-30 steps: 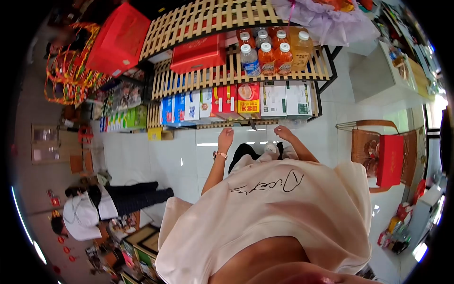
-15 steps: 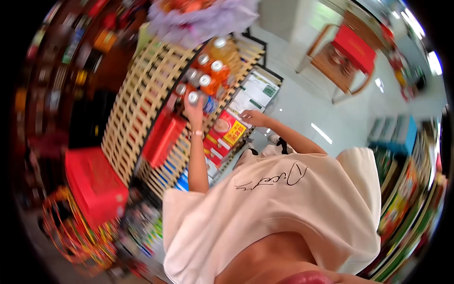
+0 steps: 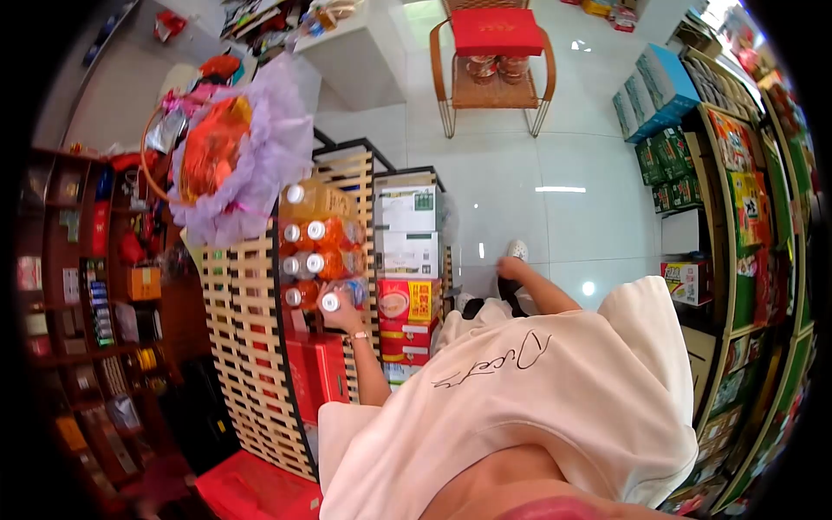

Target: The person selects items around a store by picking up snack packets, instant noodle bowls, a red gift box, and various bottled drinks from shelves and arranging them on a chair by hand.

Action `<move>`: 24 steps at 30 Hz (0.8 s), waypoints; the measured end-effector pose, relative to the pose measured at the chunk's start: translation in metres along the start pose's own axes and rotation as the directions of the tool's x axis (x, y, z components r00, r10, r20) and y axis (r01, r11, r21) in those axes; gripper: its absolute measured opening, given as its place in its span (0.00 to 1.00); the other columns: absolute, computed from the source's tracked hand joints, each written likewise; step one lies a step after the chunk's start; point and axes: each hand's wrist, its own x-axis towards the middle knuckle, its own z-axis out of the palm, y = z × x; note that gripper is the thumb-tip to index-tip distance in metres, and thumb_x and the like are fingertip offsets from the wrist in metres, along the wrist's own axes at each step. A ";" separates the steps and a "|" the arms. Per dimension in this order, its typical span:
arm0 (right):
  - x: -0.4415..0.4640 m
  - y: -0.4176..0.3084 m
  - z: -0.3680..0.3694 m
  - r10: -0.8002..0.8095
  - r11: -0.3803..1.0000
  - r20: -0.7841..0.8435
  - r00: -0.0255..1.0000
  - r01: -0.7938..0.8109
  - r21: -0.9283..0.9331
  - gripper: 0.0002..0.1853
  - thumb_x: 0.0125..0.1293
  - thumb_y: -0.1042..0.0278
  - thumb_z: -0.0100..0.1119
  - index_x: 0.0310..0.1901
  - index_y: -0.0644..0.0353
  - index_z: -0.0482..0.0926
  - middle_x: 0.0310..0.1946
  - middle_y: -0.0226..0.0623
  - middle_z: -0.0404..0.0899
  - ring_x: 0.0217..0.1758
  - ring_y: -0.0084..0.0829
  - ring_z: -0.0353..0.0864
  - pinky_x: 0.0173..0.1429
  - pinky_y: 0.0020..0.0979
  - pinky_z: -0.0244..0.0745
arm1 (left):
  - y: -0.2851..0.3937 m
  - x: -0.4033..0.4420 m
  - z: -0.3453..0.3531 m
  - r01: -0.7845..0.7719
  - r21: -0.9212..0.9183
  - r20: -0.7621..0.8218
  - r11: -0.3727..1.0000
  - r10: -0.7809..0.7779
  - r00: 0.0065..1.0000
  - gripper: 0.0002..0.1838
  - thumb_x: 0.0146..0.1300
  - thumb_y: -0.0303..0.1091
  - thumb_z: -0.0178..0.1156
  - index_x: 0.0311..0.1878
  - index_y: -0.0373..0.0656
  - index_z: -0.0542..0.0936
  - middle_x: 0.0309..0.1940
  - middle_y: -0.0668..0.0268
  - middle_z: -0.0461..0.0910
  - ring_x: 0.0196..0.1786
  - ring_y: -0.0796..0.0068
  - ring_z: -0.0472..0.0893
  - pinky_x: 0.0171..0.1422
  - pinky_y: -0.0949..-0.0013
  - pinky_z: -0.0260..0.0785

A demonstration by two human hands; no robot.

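Note:
My left hand [image 3: 347, 317], with a band at the wrist, is closed round a plastic bottle [image 3: 354, 289] with a white cap and a blue label. The bottle is at the near end of a group on the slatted shelf. Touching distance away are several bottles of orange drink [image 3: 329, 262] with white caps, and a larger bottle of yellowish drink [image 3: 316, 201] behind them. My right hand [image 3: 510, 267] hangs low over the floor beside my leg. Its fingers look loosely apart, with nothing visible in them.
Stacked cartons [image 3: 407, 208] stand right of the shelf. A red box [image 3: 316, 368] sits on the shelf nearer me. A purple-wrapped gift basket [image 3: 225, 156] stands at the far left. Ahead is a chair [image 3: 494, 94] bearing a red box; stocked shelves [image 3: 737, 321] line the right.
The view has turned, so the shelf now runs more upright on the left. My right hand has moved from above the cartons to beside my leg. My left hand still grips the bottle.

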 end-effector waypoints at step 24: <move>-0.097 0.075 -0.261 -0.132 0.503 -0.300 0.945 0.325 0.801 0.26 0.60 0.49 0.55 0.53 0.58 0.70 0.48 0.38 0.73 0.49 0.31 0.72 0.52 0.32 0.67 | 0.278 -0.063 0.251 0.491 -0.579 0.594 0.651 -0.075 0.801 0.05 0.50 0.24 0.55 0.31 0.37 0.71 0.33 0.56 0.76 0.45 0.62 0.74 0.57 0.59 0.62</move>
